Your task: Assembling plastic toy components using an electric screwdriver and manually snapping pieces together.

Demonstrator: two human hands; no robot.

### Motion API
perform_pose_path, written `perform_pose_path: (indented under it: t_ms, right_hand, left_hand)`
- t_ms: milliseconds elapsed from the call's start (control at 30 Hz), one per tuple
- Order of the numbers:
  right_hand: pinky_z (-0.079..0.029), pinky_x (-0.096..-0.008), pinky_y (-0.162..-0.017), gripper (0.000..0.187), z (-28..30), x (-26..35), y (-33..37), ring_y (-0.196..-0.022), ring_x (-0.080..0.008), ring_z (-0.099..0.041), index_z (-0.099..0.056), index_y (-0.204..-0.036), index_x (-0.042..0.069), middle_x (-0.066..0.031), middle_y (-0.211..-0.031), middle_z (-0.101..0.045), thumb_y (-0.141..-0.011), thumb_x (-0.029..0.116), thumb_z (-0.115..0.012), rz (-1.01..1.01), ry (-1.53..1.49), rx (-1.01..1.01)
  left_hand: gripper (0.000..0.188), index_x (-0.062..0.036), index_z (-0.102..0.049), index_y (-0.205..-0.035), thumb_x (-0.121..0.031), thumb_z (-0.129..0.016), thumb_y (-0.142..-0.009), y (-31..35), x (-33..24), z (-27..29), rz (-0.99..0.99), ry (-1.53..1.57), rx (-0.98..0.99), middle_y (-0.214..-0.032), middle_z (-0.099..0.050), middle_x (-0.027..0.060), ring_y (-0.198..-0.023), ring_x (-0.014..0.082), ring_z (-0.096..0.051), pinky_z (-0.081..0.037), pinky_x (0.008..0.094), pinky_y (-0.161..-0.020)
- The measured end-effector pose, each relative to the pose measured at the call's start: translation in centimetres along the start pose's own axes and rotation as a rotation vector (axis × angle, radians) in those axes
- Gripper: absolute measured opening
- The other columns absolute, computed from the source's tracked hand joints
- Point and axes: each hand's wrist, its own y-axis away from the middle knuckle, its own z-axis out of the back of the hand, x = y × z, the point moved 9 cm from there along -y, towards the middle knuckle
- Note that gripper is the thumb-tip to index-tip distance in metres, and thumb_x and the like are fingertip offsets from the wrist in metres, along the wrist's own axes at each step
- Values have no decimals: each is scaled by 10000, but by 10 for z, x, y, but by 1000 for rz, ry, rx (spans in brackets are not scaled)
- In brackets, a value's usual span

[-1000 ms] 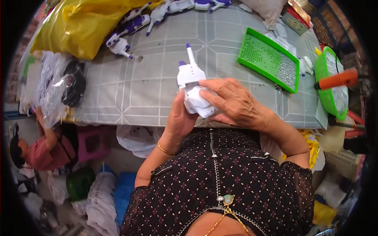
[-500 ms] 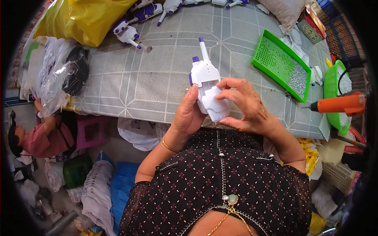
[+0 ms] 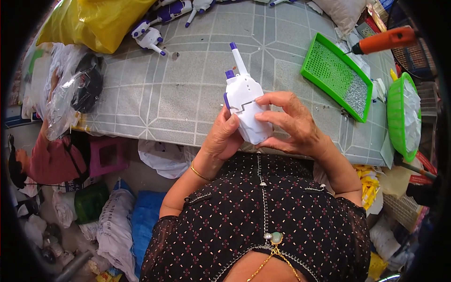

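Observation:
A white toy walkie-talkie (image 3: 243, 89) with a purple-tipped antenna, purple knob and purple side piece is held over the table's near edge, back side up. My left hand (image 3: 223, 133) grips its lower left side, thumb on the edge. With my right hand (image 3: 291, 121) I hold the white battery cover (image 3: 255, 123), index and middle fingertips on its face and thumb at its bottom end. The cover lies over the battery recess, and a stepped dark gap shows along its upper edge.
Several similar walkie-talkies (image 3: 149, 37) lie at the far left beside a yellow bag (image 3: 89, 23). A green tray (image 3: 307, 73) of small metal pieces sits right, under a hanging orange electric screwdriver (image 3: 387, 40). A green basket (image 3: 397, 113) stands beyond. Another person (image 3: 56, 160) works at left.
The battery cover has moved up over the recess, nearly covering it. The orange screwdriver has swung upward and away from the basket. The other person's arm has reached up behind the plastic bag.

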Motion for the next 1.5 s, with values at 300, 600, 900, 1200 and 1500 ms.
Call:
perform_pose_path:
  t_ms: [300, 600, 900, 1200, 1500]
  right_hand:
    - [-469, -435, -957, 561, 1, 0, 5, -1133, -334, -593, -630, -1223, 108, -122, -1315, -604, -733, 293, -831, 98, 60, -58]
    - [-470, -437, -949, 638, 2, -13, 10, -1137, -334, -607, -640, -1200, 83, -176, -1263, -631, -677, 362, -878, 15, -60, -118]
    - [-488, -420, -932, 578, -2, -13, 13, -1083, -322, -605, -669, -1190, 87, -131, -1297, -635, -717, 370, -843, 76, 152, -77]
    - [-548, -421, -921, 464, -4, -6, 12, -1115, -344, -639, -682, -1130, 39, -164, -1230, -685, -742, 239, -839, 190, 18, -86]
    - [-471, -424, -1001, 537, -5, -13, 10, -1232, -343, -567, -693, -1214, 96, -174, -1371, -583, -722, 228, -865, 44, -3, 19]
  left_hand:
    - [880, -55, -360, -1470, -359, -848, -804, -1, 5, 7, 25, 49, 0, -1365, -543, 108, -1255, 260, -561, -465, 457, -1079]
    - [847, -61, -374, -1463, -326, -846, -811, -6, 7, 14, 31, -1, -22, -1366, -546, 93, -1255, 245, -558, -456, 435, -1084]
    - [868, -72, -373, -1467, -371, -848, -805, -13, 14, 16, 62, -9, 7, -1364, -547, 85, -1266, 240, -550, -457, 429, -1084]
    - [884, -80, -368, -1471, -362, -860, -793, -10, 17, 22, 83, 8, -2, -1378, -534, 85, -1269, 237, -546, -452, 421, -1090]
    - [927, -93, -336, -1490, -341, -874, -777, -11, 15, 20, 62, 4, 13, -1383, -523, 89, -1257, 251, -557, -468, 426, -1077]
